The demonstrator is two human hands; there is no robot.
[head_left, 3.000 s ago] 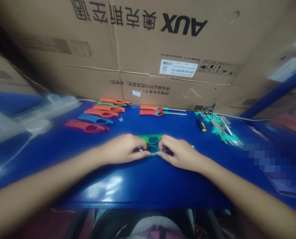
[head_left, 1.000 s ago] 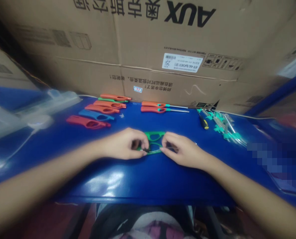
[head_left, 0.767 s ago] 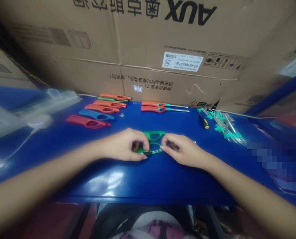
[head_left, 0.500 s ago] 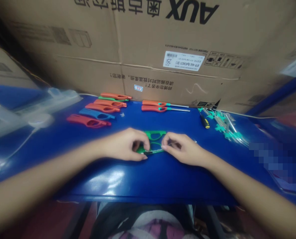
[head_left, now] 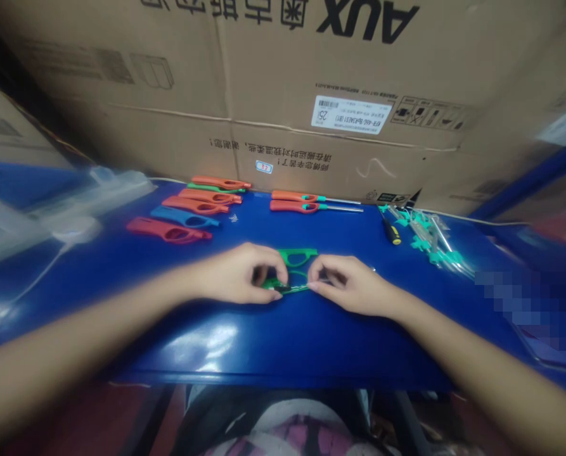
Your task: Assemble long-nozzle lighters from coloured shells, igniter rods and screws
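Low over the blue table, my left hand [head_left: 244, 273] is curled around the left end of an opened green lighter shell half [head_left: 298, 275]. A small dark part shows beside its thumb and fingertips. My right hand [head_left: 356, 286] pinches at the right end of the same half, where a thin metal piece runs in; the fingers hide most of it. Just behind lies a second green shell half [head_left: 300, 253], with a loop-shaped opening. Both hands hide the ends of the green pieces.
Orange, blue and red lighter shells [head_left: 186, 217] lie behind on the left. Two orange lighters with metal tubes [head_left: 296, 206] rest by the cardboard box [head_left: 273, 126]. To the right are a screwdriver [head_left: 391, 230] and several teal-ended metal tubes [head_left: 425, 234]. A white cable [head_left: 38, 272] runs along the left.
The fingers of both hands have shifted very slightly at the green shell half. Everything else on the table stays where it was.
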